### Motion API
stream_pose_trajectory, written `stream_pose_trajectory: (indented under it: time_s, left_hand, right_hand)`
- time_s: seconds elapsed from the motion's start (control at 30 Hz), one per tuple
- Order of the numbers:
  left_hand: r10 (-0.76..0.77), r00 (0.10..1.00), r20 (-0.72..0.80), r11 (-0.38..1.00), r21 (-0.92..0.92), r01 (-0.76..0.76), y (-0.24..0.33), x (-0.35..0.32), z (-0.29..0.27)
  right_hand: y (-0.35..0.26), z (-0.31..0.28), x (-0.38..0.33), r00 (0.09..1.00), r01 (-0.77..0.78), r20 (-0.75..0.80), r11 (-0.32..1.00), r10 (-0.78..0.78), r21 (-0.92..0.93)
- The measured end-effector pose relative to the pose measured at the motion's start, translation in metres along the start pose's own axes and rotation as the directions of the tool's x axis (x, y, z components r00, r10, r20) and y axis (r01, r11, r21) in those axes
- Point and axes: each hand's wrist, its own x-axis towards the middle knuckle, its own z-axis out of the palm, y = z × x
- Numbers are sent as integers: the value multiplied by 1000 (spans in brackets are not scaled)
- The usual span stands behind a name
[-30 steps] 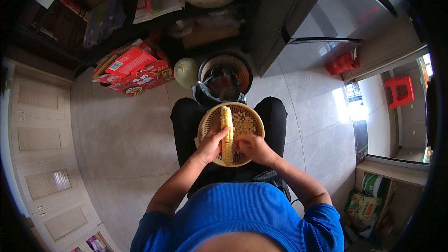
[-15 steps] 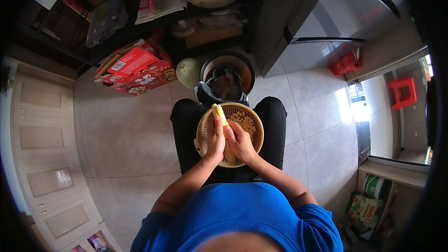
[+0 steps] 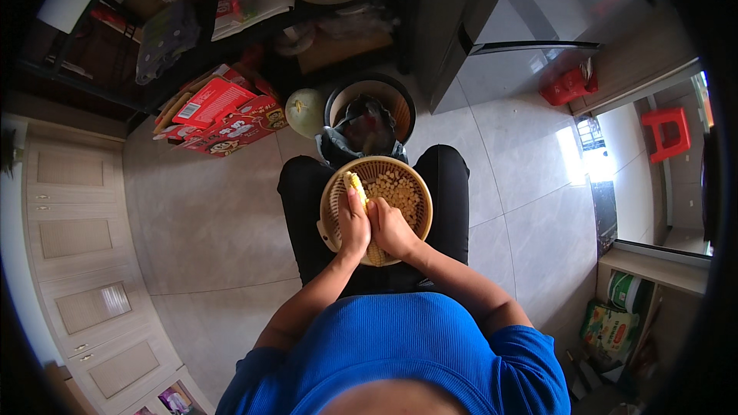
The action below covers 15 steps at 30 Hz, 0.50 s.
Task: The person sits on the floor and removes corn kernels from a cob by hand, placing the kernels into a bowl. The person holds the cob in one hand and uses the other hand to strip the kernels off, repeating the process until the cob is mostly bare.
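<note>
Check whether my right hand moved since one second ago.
Yes: your right hand moved left, judged against the bin, over to the corn cob.

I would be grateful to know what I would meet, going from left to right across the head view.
Cabinet doors → red box → pale melon → left hand → right hand → red plastic item → red stool.
</note>
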Motion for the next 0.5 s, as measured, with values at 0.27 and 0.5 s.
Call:
stream_pose_trajectory:
  time_s: [0.27,0.5]
  left_hand:
    - [-150,989,7,984,-95,150,8,5,3]
    - [-36,999,-10,990,136,37,7,5,3]
  right_hand:
    - [9,2,9,997,16,-82,986,-2,164]
    - [9,1,10,997,-6,-70,997,12,77]
